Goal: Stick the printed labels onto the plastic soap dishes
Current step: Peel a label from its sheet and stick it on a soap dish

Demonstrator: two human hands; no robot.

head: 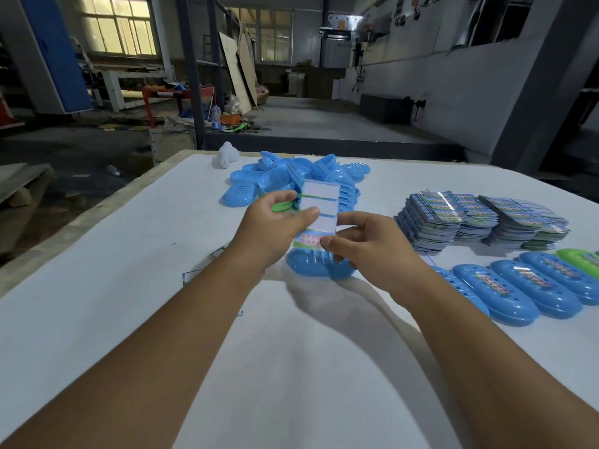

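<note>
A label sheet (319, 204) stands upright over the middle of the table, most of its stickers gone, one printed label left at its bottom. My left hand (275, 226) holds the sheet's left edge between thumb and fingers. My right hand (366, 244) pinches the printed label at the sheet's lower end. Right below both hands a blue soap dish (311, 265) lies on the white table (129, 286).
A heap of unlabelled blue dishes (291, 176) lies behind the hands. Piles of label sheets (479, 218) sit at the right. A row of labelled blue dishes (531, 286) and a green one (580, 260) lines the right edge. A white object (225, 155) stands at the far edge.
</note>
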